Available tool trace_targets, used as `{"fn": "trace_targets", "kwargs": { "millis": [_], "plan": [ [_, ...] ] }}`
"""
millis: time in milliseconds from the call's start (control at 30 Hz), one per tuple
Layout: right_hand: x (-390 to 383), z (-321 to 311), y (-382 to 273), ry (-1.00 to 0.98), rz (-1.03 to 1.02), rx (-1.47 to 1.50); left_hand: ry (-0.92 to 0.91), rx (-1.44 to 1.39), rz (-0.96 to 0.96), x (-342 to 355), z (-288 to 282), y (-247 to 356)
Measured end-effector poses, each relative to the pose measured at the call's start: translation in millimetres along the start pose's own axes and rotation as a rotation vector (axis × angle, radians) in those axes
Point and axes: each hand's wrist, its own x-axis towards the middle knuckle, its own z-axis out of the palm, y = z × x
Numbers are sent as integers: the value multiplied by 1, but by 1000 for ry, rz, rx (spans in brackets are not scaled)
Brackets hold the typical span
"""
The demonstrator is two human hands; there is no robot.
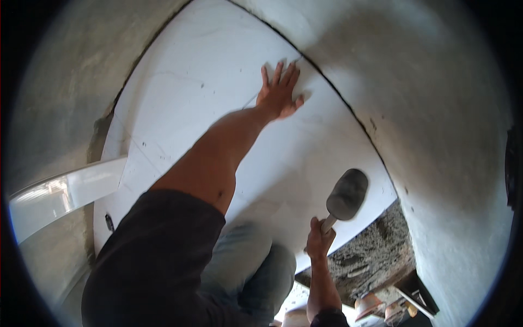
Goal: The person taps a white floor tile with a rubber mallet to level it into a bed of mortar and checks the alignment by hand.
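White floor tiles with faint grey veins spread out in front of me. My left hand lies flat on them near the far right edge, its fingers spread and the palm down. My right hand is wrapped round the pale handle of a rubber mallet. The mallet's dark grey head points away from me, over the right part of the tiles. Whether the head touches the tile cannot be made out. A thin joint line between tiles is partly hidden by my left forearm.
Bare plastered walls rise at both sides, with a dark gap along the tile edge. At the lower right, rough grey mortar borders the tile. Beyond it are reddish-brown containers. A glossy white strip juts in at the left. My knees are close by.
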Motion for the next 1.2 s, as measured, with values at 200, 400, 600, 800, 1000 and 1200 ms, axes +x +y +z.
{"fn": "trace_targets", "kwargs": {
  "millis": [200,400,600,800,1000,1200],
  "plan": [
    [45,-13,33,-58,214,-289,74,-19,15,22,-7,0],
    [40,-12,50,64,105,-441,77,-6,16,12,-4,2],
    [40,-26,73,134,-227,-421,-30,-5,10,11,-15,9],
    [28,-23,30,183,-213,-286,-7,4,-12,9,-7,7],
    [32,-4,-21,122,26,-50,-15,-24,-17,4,-3,3],
    [35,-18,22,139,233,52,52,28,-19,23,-15,-12]
  ]
}}
